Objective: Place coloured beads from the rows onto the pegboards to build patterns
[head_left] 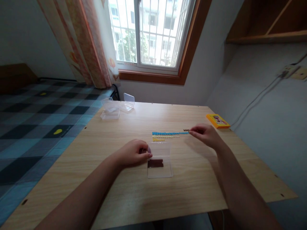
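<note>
My left hand (136, 153) is closed, its thumb and fingertips on the left edge of a clear plastic box (168, 172) with its lid open. Dark brown strips (155, 163) lie side by side inside the box. Beyond it, small blue pieces (165, 133) form a long row, with shorter rows of cream pieces (165, 136) and yellow pieces (158, 140) nearer me. My right hand (203, 135) pinches at the right end of the blue row; whatever is between its fingertips is too small to make out. A few small brown pieces (186, 130) sit just left of those fingertips.
Several clear plastic boxes (110, 113) stand at the table's far left corner. A yellow-orange box (217, 121) lies near the right edge of the wooden table (124, 198). A checked bed (48, 111) borders the left side, and a cable (254, 97) hangs along the right wall.
</note>
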Tool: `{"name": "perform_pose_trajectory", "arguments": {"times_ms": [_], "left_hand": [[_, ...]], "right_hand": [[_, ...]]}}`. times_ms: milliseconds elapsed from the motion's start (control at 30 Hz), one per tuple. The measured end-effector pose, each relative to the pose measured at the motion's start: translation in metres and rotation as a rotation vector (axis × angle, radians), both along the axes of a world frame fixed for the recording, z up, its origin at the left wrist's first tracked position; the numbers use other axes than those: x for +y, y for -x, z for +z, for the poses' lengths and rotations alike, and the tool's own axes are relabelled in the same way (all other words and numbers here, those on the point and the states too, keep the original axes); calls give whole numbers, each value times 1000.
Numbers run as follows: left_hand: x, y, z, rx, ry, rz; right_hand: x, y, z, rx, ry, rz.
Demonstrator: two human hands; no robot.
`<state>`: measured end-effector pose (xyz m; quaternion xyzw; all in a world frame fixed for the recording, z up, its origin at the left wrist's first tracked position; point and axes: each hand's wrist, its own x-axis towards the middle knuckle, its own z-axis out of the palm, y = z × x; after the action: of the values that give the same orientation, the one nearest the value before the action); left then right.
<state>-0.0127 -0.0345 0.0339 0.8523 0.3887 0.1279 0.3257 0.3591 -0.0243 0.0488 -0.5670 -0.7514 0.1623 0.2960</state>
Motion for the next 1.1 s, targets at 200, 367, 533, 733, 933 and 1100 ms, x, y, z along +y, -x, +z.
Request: {"name": "perform_pose_trajectory", "arguments": {"times_ms": [200, 367, 533, 733, 933, 1100], "left_hand": [[-3, -1, 0, 41, -30, 6], [-3, -2, -1, 69, -66, -36], [-4, -3, -2, 80, -99, -36], [-4, -3, -2, 83, -103, -35], [-4, -3, -1, 92, -76, -28], [-4, -4, 1, 98, -69, -37]], "right_hand": [[-56, 80, 17, -122, 88, 666], [-71, 114, 2, -406, 113, 708], [-69, 120, -4, -509, 70, 693], [-69, 119, 0, -551, 39, 684], [-71, 113, 4, -462, 44, 705], [-72, 113, -1, -455, 80, 742]]}}
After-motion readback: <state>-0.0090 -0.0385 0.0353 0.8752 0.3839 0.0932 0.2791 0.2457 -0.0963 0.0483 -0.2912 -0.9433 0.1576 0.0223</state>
